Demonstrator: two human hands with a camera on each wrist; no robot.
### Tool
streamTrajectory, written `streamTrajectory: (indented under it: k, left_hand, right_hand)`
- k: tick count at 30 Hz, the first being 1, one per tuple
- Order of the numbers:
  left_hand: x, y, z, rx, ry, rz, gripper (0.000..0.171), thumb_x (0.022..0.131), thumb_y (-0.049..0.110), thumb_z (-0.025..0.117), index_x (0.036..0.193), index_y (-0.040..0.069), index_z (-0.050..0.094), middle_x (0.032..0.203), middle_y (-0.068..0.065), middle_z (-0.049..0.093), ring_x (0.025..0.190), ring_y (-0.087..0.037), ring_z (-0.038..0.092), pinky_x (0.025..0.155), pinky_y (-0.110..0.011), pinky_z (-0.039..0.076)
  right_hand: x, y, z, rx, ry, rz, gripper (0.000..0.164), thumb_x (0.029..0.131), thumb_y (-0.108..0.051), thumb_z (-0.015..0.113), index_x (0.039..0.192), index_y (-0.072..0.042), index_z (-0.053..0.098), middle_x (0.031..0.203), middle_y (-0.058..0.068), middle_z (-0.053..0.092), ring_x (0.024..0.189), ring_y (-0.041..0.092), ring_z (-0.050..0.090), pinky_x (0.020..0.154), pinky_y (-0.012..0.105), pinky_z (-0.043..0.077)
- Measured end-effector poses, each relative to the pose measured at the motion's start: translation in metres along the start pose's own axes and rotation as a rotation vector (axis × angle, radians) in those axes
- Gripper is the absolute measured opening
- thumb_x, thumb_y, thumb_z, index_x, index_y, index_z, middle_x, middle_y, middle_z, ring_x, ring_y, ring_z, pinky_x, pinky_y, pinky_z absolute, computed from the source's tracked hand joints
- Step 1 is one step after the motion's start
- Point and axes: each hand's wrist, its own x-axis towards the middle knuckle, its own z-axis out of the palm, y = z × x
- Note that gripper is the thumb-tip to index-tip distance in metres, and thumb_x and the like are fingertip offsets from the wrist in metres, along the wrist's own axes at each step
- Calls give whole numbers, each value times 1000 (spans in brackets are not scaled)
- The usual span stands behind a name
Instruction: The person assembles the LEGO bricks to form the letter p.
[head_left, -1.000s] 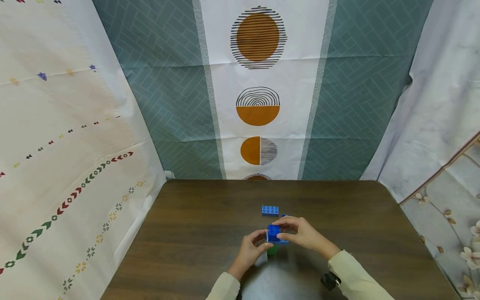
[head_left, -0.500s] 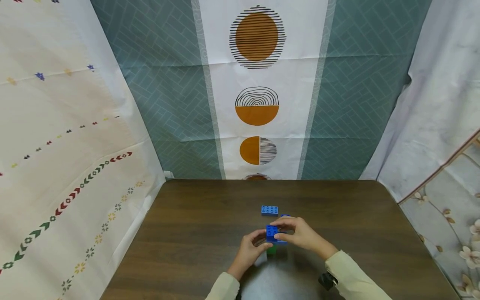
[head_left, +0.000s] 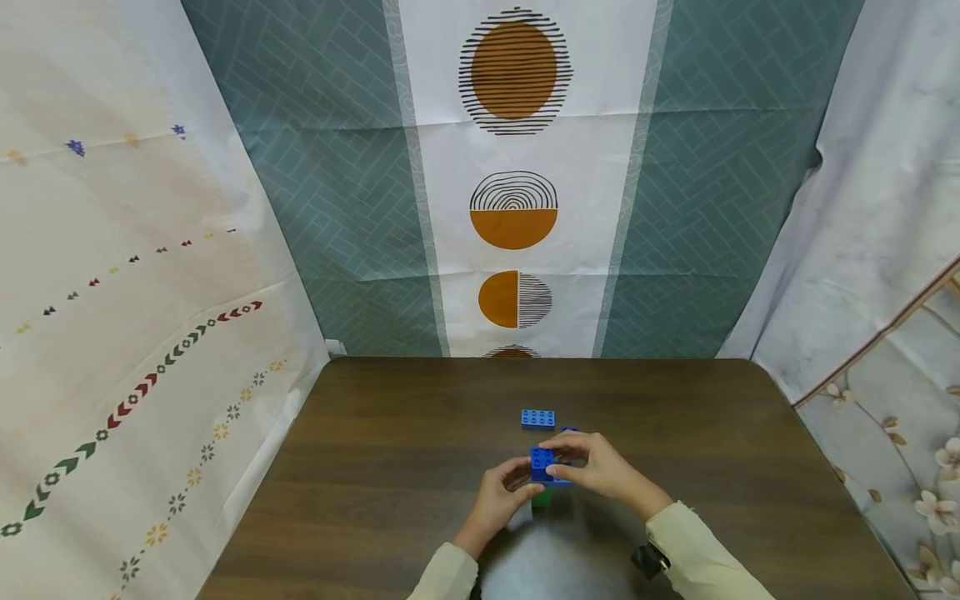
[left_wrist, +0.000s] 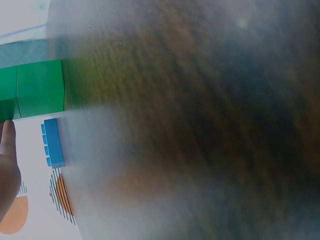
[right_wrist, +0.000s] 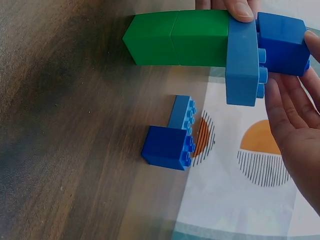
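Observation:
Two green bricks [right_wrist: 200,37] are stacked on the table, with a long light blue brick [right_wrist: 241,65] across the top. A dark blue brick [right_wrist: 284,42] sits over one end of the light blue one, right at its studs. My right hand [head_left: 600,471] holds the dark blue brick between thumb and fingers. From the other side my left hand [head_left: 495,498] grips the stack at the light blue brick, a fingertip lying on that brick's side in the right wrist view. In the left wrist view only part of this hand shows, beside the green bricks.
Farther back on the brown table [head_left: 390,467] lies another light blue brick [head_left: 537,419]. A second dark blue brick [right_wrist: 165,147] stands near it, mostly hidden behind my right hand in the head view. Patterned cloths hang behind the table and at both sides.
Both hands stay on the stack in nearly the same pose. The head view shifts only slightly.

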Motion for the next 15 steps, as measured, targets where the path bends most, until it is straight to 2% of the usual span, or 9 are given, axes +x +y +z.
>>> streamTrajectory:
  k: [2, 6, 10, 15]
  left_hand:
    - [1, -2, 0, 2, 1, 3, 34, 84, 6, 71, 116, -3, 63, 114, -23, 65, 110, -37, 61, 94, -38, 52]
    - [3, -16, 1, 8, 8, 3, 35, 84, 6, 71, 117, -3, 63, 115, -22, 65, 110, -37, 61, 93, -38, 52]
    - [6, -29, 2, 14, 15, -18, 36, 84, 9, 72, 118, 1, 63, 116, -18, 66, 111, -31, 62, 93, -34, 53]
    - [7, -31, 1, 12, 17, 0, 37, 83, 11, 73, 117, 0, 63, 115, -19, 66, 110, -31, 63, 92, -35, 53]
  right_hand:
    - [0, -1, 1, -2, 3, 13, 31, 87, -3, 68, 115, 8, 63, 105, 20, 65, 90, 30, 65, 81, 33, 58]
    - [0, -1, 3, -15, 14, 64, 31, 86, -4, 68, 115, 6, 63, 105, 18, 65, 87, 22, 65, 79, 24, 56]
    - [-1, 13, 7, -20, 32, 93, 32, 86, -6, 69, 116, 2, 64, 106, 16, 65, 88, 19, 64, 80, 30, 57]
    - [-3, 32, 10, 0, 55, 62, 33, 87, -14, 70, 118, -4, 65, 108, 12, 65, 91, 17, 65, 83, 41, 56]
